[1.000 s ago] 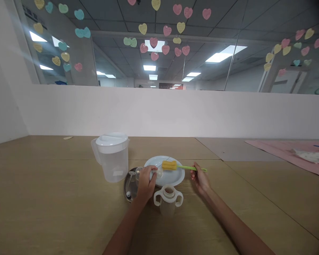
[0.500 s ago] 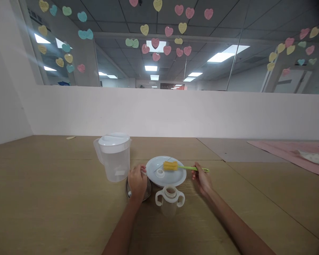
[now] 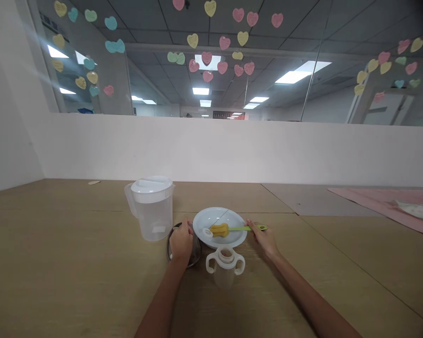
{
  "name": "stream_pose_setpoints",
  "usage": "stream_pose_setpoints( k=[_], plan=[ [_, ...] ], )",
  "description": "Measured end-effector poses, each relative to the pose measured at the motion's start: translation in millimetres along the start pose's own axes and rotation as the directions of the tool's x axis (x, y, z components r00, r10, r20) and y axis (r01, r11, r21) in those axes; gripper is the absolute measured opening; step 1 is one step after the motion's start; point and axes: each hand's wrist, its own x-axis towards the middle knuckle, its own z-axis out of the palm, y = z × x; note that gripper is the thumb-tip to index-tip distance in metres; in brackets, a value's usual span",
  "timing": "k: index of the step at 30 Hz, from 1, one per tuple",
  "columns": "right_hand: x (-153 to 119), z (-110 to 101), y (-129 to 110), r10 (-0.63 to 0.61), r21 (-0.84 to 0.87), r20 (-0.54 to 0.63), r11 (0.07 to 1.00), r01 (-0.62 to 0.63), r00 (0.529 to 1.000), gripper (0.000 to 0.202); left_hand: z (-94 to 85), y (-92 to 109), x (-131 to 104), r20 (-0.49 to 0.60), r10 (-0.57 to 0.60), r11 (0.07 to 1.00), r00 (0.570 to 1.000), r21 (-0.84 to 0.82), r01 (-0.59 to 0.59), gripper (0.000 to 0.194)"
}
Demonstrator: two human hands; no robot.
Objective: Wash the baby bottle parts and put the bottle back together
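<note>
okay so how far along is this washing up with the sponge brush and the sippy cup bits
Looks done: the two-handled cup stands open on the table, its top off, and a small white ring lies on the plate. In hand: the right hand holds the green-handled sponge brush with the sponge on the plate beside that ring; the left hand rests on the metal dish. Apparently left: the cup itself and the lidded pitcher, both untouched.

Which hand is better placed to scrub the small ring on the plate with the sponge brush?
Right. The right hand holds the brush, its sponge beside the ring on the plate. The left hand rests on the metal dish.
</note>
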Motion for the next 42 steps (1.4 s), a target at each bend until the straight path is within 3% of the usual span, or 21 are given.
stream_pose_setpoints(
  k=[5, 9, 12, 14, 16, 22, 32, 36, 42],
  plan=[
    [1.8, -0.5, -1.4, 0.083, 0.027, 0.020, 0.996, -0.084, 0.996, 0.046, 2.1, -3.0, 1.0, 0.019, 0.012, 0.999, 1.000, 0.048, -0.013, 0.023],
    [2.5, -1.4, -1.9, 0.133, 0.059, -0.015, 0.990, -0.132, 0.991, 0.050, 1.5, -0.7, -0.4, -0.078, 0.042, 0.999, 0.996, 0.012, -0.041, 0.022],
    [1.1, -0.4, -2.2, 0.165, 0.083, 0.010, 0.983, -0.165, 0.986, 0.052, 0.3, 6.1, -2.5, -0.120, 0.246, 0.964, 0.962, -0.069, -0.255, 0.025],
    [-0.4, 0.8, -3.0, 0.177, 0.098, 0.030, 0.979, -0.179, 0.984, 0.052, 1.0, 10.5, -4.2, -0.076, 0.405, 0.907, 0.911, -0.096, -0.411, 0.024],
    [-1.7, 1.9, -4.6, 0.178, 0.118, 0.038, 0.976, -0.182, 0.983, 0.052, 2.9, 13.1, -5.5, -0.014, 0.483, 0.871, 0.876, -0.091, -0.482, 0.025],
    [-0.2, 1.0, -5.2, 0.155, 0.172, -0.095, 0.976, -0.137, 0.983, 0.053, 7.7, 11.3, -7.0, 0.043, 0.488, 0.873, 0.872, -0.035, -0.486, 0.031],
    [9.2, -4.8, 8.0, -0.012, -0.019, -0.220, 1.000, 0.008, 0.975, 0.062, 13.7, 8.9, -6.2, -0.003, 0.506, 0.863, 0.863, -0.012, -0.506, 0.031],
    [6.0, -3.6, 7.3, -0.024, -0.048, -0.129, 0.999, 0.018, 0.991, 0.059, 14.1, 8.7, -6.1, -0.001, 0.507, 0.862, 0.862, -0.019, -0.507, 0.030],
    [-6.2, 4.9, -2.9, 0.106, 0.062, 0.063, 0.992, -0.110, 0.992, 0.055, 13.0, 9.3, -6.8, -0.023, 0.518, 0.853, 0.855, -0.056, -0.519, 0.027]
  ],
)
